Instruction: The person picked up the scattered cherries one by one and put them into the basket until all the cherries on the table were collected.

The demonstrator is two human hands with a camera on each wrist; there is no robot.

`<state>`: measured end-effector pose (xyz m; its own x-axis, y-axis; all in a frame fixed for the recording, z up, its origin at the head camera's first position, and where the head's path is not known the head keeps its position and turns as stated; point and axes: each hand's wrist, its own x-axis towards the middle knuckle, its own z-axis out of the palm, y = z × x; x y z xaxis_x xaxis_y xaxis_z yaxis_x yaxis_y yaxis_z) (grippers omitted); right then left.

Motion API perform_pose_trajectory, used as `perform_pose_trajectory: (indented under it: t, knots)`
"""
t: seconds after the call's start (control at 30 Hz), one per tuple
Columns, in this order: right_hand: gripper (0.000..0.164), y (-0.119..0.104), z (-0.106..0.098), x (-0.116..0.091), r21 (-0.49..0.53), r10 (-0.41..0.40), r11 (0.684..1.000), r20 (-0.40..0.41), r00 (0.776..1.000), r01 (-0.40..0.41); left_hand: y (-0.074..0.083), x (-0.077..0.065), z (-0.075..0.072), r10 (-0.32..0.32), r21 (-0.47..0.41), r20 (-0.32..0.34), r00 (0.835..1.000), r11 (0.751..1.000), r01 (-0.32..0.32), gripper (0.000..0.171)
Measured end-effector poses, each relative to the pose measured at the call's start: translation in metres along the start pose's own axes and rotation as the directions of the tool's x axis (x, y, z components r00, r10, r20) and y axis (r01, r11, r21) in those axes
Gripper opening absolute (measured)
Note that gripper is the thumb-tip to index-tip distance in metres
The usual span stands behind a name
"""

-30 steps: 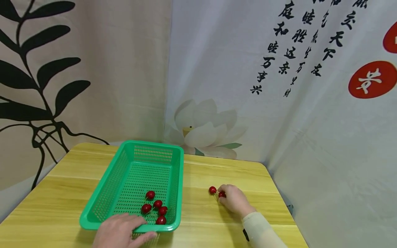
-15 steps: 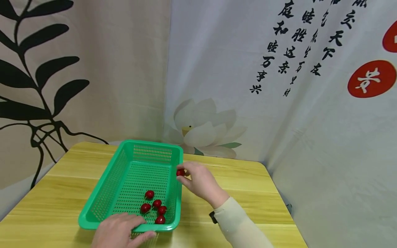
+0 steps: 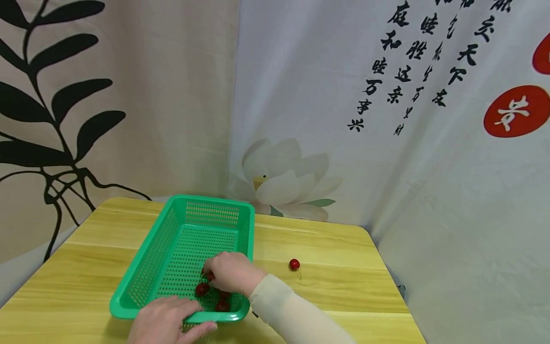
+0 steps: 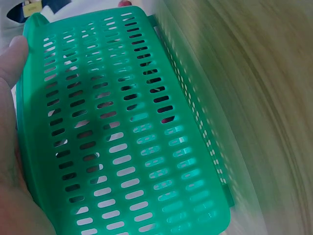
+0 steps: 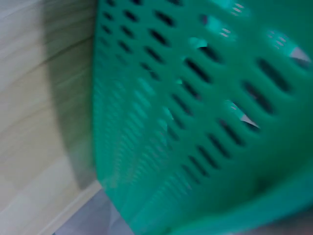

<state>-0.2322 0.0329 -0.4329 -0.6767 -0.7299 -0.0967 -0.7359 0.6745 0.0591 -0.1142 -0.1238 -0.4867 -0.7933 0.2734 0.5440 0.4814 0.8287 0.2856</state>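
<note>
A green plastic basket (image 3: 193, 243) with slotted walls stands on the table. My left hand (image 3: 165, 320) grips its near rim, thumb on the outside; the left wrist view shows that wall (image 4: 36, 147) close up. Inside the basket's near right part is my right hand (image 3: 232, 272), fingers curled, with a red cherry (image 3: 209, 275) at the fingertips. Several cherries (image 3: 202, 289) lie just below it, partly covered by the hand. One more cherry (image 3: 294, 264), with its stem, lies on the table to the right. In the right wrist view, the basket's wall (image 5: 274, 147) fills most of the picture.
The yellow wood-grain table (image 3: 343, 286) extends right of the basket to a slanting edge. Behind it hangs a pale curtain (image 3: 301, 95) printed with a plant, a flower and black characters.
My right hand picked up one of the two cherries on the table, carried it left over the basket's right rim and is now lower inside. My left hand stays on the rim.
</note>
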Motion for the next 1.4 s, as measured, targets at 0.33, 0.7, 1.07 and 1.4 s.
perform_pose_trajectory:
  t: [0.33, 0.7, 1.07, 1.4]
  knots:
    - [0.011, 0.001, 0.015, 0.008, -0.072, 0.103, 0.992, 0.047, 0.994, -0.1, 0.0, 0.001, 0.0, -0.01, 0.004, 0.003, 1.0, 1.0, 0.01, 0.03]
    - [0.025, 0.009, -0.001, -0.001, -0.041, 0.023, 0.999, -0.108, 0.994, -0.027, 0.001, -0.001, 0.0, -0.05, 0.029, 0.029, 0.998, 0.998, 0.049, 0.031]
    - [0.021, 0.106, -0.013, -0.052, 0.108, 0.241, 0.97, -0.332, 0.912, -0.217, 0.006, 0.001, -0.005, -0.103, 0.052, 0.091, 0.99, 0.994, 0.099, 0.038]
    - [0.022, 0.157, 0.058, -0.102, 0.186, 0.457, 0.881, -0.091, 0.885, -0.435, 0.005, 0.003, -0.005, -0.06, 0.041, 0.11, 0.992, 0.998, 0.056, 0.037]
